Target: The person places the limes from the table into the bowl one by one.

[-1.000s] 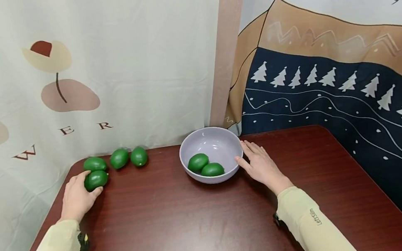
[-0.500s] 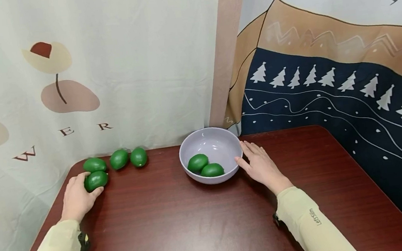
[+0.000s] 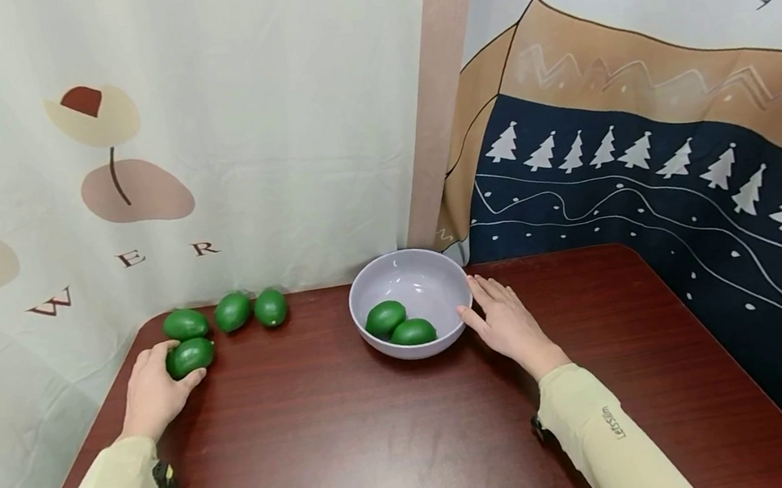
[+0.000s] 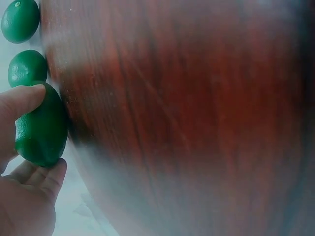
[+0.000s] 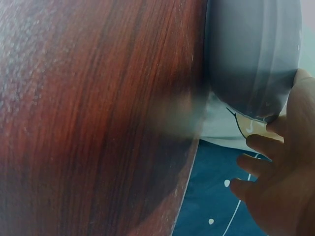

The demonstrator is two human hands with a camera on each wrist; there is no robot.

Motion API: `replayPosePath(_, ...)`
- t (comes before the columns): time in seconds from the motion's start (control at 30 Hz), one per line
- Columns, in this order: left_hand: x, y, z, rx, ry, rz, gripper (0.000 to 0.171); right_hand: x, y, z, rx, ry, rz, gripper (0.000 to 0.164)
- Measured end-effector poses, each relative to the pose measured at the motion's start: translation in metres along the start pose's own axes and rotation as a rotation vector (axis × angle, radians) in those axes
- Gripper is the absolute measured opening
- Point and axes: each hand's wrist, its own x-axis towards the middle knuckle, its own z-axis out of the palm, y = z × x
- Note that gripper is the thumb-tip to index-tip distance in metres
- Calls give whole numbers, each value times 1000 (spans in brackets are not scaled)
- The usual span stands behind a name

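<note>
At the table's left end my left hand holds a green lime between thumb and fingers. In the left wrist view, the thumb lies on one side of that lime and the fingertips on the other. Just behind it is another lime, with two more, a middle lime and a right-hand lime, along the back edge. My right hand rests against the right side of a pale purple bowl, fingers extended. Inside the bowl lie two limes.
The dark red wooden table has rounded back corners. A pale printed curtain hangs right behind its back edge. Another cloth with white trees hangs along the right side.
The gripped lime and my left hand have shifted very slightly toward me, away from the lime behind. The right hand and bowl stay in place.
</note>
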Motion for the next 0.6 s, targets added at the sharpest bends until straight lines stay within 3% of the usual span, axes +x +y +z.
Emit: replayPosePath(0.6, -7, 21, -3, -26, 32, 47, 63, 0, 0, 0, 5, -4, 3, 71)
